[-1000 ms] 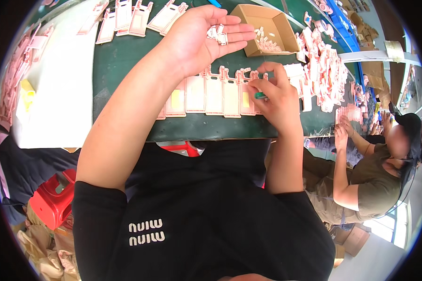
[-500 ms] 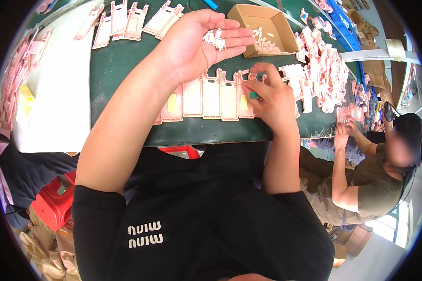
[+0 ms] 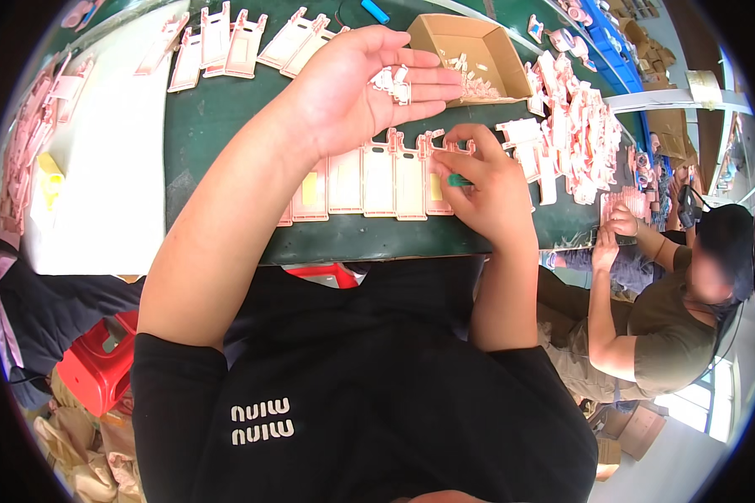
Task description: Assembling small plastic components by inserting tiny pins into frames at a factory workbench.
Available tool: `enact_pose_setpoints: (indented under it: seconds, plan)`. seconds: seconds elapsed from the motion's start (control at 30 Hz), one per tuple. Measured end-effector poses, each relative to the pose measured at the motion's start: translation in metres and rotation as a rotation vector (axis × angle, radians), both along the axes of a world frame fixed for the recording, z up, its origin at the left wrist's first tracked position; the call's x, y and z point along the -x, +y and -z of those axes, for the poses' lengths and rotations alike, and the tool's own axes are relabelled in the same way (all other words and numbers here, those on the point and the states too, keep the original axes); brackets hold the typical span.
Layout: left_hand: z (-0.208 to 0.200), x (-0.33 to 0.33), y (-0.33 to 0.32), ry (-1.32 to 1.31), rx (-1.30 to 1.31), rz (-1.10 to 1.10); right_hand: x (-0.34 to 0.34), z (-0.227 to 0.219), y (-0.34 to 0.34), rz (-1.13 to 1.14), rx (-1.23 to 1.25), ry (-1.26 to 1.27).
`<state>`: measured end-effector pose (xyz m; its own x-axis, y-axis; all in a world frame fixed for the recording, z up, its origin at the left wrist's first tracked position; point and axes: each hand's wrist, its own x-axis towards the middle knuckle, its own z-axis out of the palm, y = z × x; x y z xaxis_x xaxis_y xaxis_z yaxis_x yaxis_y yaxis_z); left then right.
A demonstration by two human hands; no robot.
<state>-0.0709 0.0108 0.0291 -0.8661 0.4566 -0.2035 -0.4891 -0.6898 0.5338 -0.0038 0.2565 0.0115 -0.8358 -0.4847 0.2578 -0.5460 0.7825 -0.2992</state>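
My left hand (image 3: 352,84) is palm up with its fingers stretched out, and several small white plastic pieces (image 3: 393,84) lie on it. Over the right end of a row of flat pink plastic panels (image 3: 379,180), my right hand (image 3: 486,180) has thumb and forefinger bent together at a panel's hooked upper end. What they pinch, if anything, is too small to make out. A green bit (image 3: 457,180) shows at these fingers. Yellow patches show on two panels of the row. My left wrist partly covers the row's left end.
Beyond my left hand stands an open cardboard box (image 3: 512,63) with small pale pieces inside. A heap of pink parts (image 3: 575,126) lies to the right. More panels (image 3: 243,49) lie at the far left, beside a white board (image 3: 101,168). A co-worker (image 3: 671,310) sits at right.
Both hands keep nearly the same pose; the right one has shifted only slightly. The whole view has moved a little, and the co-worker's hands have moved slightly.
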Motion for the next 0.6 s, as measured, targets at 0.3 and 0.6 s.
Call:
enact_pose_setpoints:
  seconds: [0.3,0.6]
  plan:
    - [0.004,-0.001,0.005,-0.031,-0.027,0.176,0.002,-0.028,-0.029,0.018,0.369,0.134]
    - [0.012,0.0,0.005,0.03,0.024,0.167,0.014,-0.018,-0.058,0.17,0.462,0.098]
